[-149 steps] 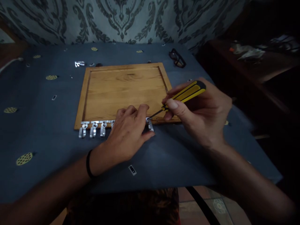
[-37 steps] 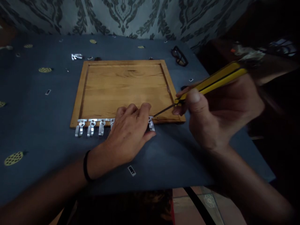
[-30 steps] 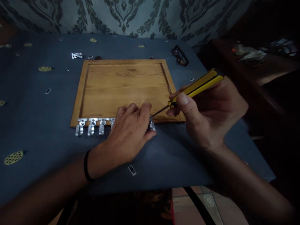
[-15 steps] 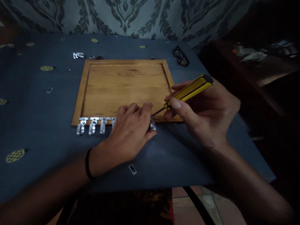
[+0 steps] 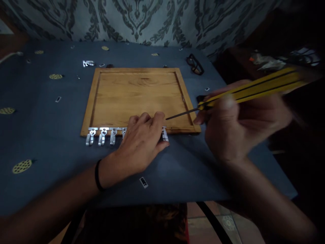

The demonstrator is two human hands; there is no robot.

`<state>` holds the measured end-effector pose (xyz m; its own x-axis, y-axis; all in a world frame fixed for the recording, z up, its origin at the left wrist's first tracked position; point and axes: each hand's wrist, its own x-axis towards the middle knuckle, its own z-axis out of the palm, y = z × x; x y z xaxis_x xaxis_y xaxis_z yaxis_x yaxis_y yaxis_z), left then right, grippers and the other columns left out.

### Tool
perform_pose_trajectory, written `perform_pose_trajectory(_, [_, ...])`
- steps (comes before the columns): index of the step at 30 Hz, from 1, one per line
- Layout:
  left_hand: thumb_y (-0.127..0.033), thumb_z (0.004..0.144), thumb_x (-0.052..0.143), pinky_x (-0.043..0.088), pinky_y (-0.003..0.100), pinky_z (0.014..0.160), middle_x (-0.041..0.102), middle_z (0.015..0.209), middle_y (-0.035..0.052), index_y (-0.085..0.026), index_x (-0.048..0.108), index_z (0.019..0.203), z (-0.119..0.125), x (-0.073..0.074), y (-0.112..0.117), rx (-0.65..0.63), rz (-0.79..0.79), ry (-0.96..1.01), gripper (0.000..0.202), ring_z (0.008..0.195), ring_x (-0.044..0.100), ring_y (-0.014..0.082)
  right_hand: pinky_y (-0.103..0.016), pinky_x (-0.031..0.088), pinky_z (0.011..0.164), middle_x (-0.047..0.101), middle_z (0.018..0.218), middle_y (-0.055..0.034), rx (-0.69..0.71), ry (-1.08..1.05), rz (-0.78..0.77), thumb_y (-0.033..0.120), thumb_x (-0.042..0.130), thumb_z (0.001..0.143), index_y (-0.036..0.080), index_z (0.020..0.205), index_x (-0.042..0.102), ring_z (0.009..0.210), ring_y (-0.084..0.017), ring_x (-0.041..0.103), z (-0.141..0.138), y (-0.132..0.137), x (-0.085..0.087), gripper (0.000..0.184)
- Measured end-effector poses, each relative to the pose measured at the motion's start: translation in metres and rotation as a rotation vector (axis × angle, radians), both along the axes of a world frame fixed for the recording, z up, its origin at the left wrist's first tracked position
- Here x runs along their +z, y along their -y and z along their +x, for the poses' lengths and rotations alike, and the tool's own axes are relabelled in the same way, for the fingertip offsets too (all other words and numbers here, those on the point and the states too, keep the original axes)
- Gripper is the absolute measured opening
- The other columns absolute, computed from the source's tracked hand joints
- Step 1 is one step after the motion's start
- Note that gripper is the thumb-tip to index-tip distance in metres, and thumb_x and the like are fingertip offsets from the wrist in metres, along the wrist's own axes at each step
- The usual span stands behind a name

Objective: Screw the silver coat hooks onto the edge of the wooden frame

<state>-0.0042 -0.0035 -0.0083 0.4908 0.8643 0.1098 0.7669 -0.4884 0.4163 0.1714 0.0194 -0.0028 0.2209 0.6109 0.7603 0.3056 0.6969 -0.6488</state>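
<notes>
Head view: pressing down with left hand (image 5: 142,144), fingers together and flat, on row of metal hooks (image 5: 101,135) along near edge of wooden board (image 5: 137,95), hiding the middle hooks. Clenched around yellow-black screwdriver (image 5: 254,89) with right hand (image 5: 236,128), smeared by motion, finger placement unclear; tip just above board beside rightmost hook.

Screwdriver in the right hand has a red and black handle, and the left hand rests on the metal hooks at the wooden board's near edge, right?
Not quite. The head view shows the handle of the screwdriver is yellow and black, not red. The right hand does hold it, and the left hand does rest on the metal hooks at the wooden board's near edge.
</notes>
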Motion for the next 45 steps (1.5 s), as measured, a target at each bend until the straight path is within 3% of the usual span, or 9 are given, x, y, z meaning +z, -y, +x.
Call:
perform_pose_trajectory(3, [-0.027, 0.087, 0.076, 0.044, 0.045, 0.097, 0.071, 0.110, 0.0063, -0.019, 0.047, 0.123, -0.0006, 0.0000, 0.0002, -0.001, -0.002, 0.002, 0.047, 0.110, 0.059, 0.0288, -0.025, 0.040, 0.041, 0.062, 0.059, 0.0029, -0.057, -0.014, 0.004, 0.042, 0.073, 0.088, 0.018, 0.079, 0.075, 0.044, -0.008, 0.056, 0.0017, 0.0000, 0.0035, 0.025])
perform_pose_trajectory(8, [-0.029, 0.087, 0.076, 0.043, 0.046, 0.098, 0.072, 0.110, 0.0070, -0.019, 0.046, 0.125, -0.0006, -0.0012, 0.0001, 0.002, 0.027, 0.003, 0.049, 0.111, 0.059, 0.0295, -0.021, 0.044, 0.037, 0.068, 0.065, 0.0026, 0.075, 0.064, -0.130, 0.033, 0.080, 0.082, 0.020, 0.076, 0.074, 0.044, -0.008, 0.058, 0.0044, -0.0004, 0.0020, 0.016])
perform_pose_trajectory(21, [-0.030, 0.089, 0.074, 0.044, 0.046, 0.095, 0.070, 0.111, 0.0098, -0.015, 0.046, 0.129, 0.0007, 0.0004, 0.0002, -0.010, 0.024, -0.054, 0.051, 0.111, 0.059, 0.0306, -0.022, 0.048, 0.037, 0.065, 0.068, 0.0024, 0.136, 0.110, -0.233, 0.038, 0.080, 0.083, 0.025, 0.081, 0.074, 0.045, -0.010, 0.059, 0.0024, 0.0010, -0.0045, 0.015])
perform_pose_trajectory(31, [-0.029, 0.089, 0.074, 0.044, 0.046, 0.096, 0.071, 0.111, 0.0100, -0.015, 0.046, 0.128, 0.0013, 0.0017, 0.0008, -0.009, 0.013, -0.043, 0.050, 0.112, 0.059, 0.0309, -0.026, 0.047, 0.040, 0.065, 0.066, 0.0042, 0.140, 0.154, -0.237, 0.037, 0.089, 0.072, 0.027, 0.078, 0.073, 0.045, -0.011, 0.058, 0.0054, -0.0010, -0.0037, 0.019])
perform_pose_trajectory(36, [-0.029, 0.089, 0.074, 0.044, 0.046, 0.094, 0.070, 0.110, 0.0095, -0.017, 0.048, 0.124, 0.0011, 0.0008, 0.0009, -0.003, 0.020, -0.045, 0.045, 0.110, 0.059, 0.0306, -0.027, 0.048, 0.042, 0.064, 0.066, 0.0045, 0.222, 0.164, -0.255, 0.038, 0.088, 0.073, 0.029, 0.080, 0.073, 0.047, -0.012, 0.057, 0.0058, 0.0002, -0.0021, 0.018])
perform_pose_trajectory(41, [-0.029, 0.090, 0.073, 0.044, 0.046, 0.095, 0.069, 0.110, 0.0099, -0.016, 0.048, 0.123, 0.0007, 0.0014, 0.0010, -0.016, 0.022, -0.045, 0.044, 0.112, 0.058, 0.0311, -0.029, 0.051, 0.050, 0.068, 0.074, 0.0020, 0.218, 0.231, -0.244, 0.038, 0.087, 0.074, 0.030, 0.078, 0.075, 0.058, -0.014, 0.062, 0.0048, 0.0021, -0.0005, 0.015])
perform_pose_trajectory(45, [-0.030, 0.090, 0.073, 0.044, 0.047, 0.094, 0.069, 0.111, 0.0101, -0.016, 0.048, 0.125, 0.0008, 0.0026, 0.0011, -0.013, 0.006, -0.060, 0.045, 0.112, 0.059, 0.0315, -0.027, 0.053, 0.044, 0.070, 0.075, 0.0038, 0.309, 0.136, -0.306, 0.035, 0.089, 0.072, 0.030, 0.084, 0.076, 0.050, -0.012, 0.062, 0.0065, -0.0005, -0.0007, 0.019])
